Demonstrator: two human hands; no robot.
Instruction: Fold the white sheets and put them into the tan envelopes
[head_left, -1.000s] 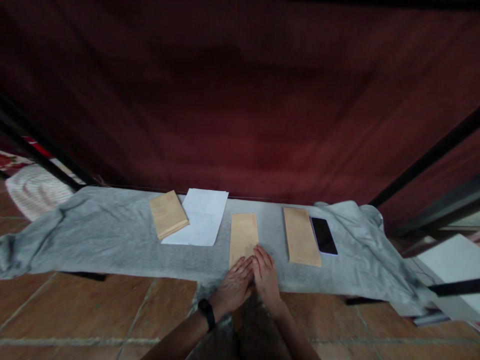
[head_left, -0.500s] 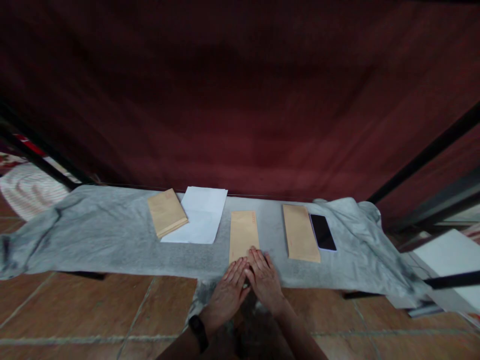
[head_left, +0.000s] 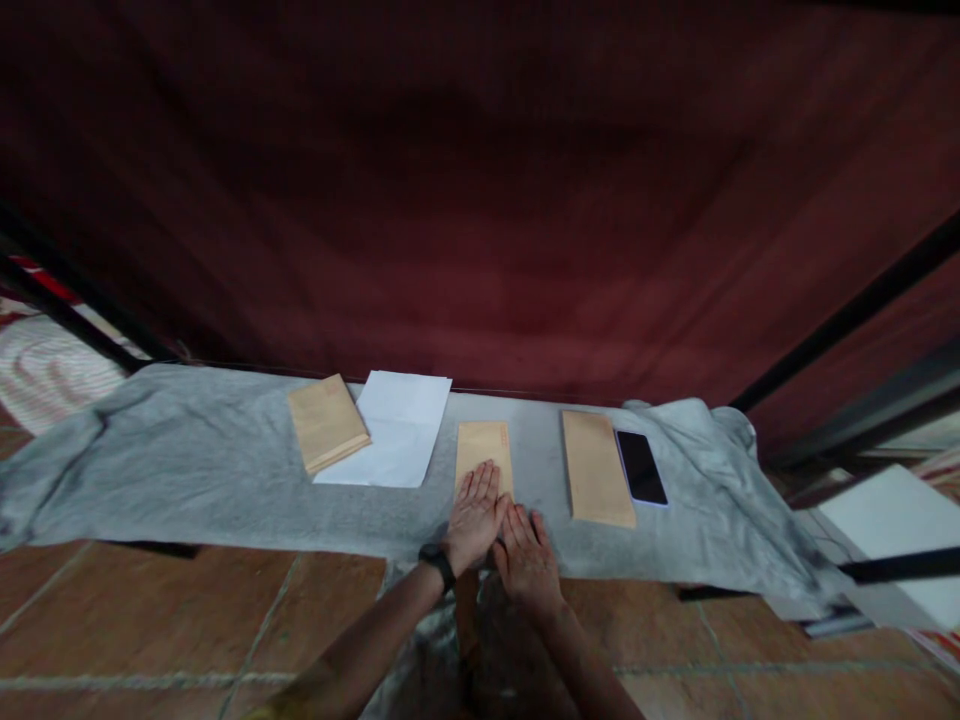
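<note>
A brown paper envelope (head_left: pixel 481 440) with small red print lies upright on the grey cloth in front of me. My left hand (head_left: pixel 476 510) rests flat on its middle, fingers stretched toward the far end; a dark band circles that wrist. Beside it, my right hand (head_left: pixel 527 555) lies flat with fingers extended over the envelope's near right corner, touching the left hand. Both palms face down and cover the envelope's near part. To the right is a stack of brown envelopes (head_left: pixel 598 468). White paper sheets (head_left: pixel 401 430) lie to the left, partly under another envelope stack (head_left: pixel 328 423).
A phone (head_left: pixel 642 467) lies right of the right-hand stack. Grey cloth (head_left: pixel 225 460) covers the narrow table. A dark red curtain (head_left: pixel 480 250) hangs behind it, between black metal posts (head_left: pixel 840 320). A white board (head_left: pixel 900 520) stands at the far right over the tiled floor.
My left hand has slid forward along the envelope, from its near edge to its middle. My right hand stays near the corner, slightly lower. The view has shifted a little.
</note>
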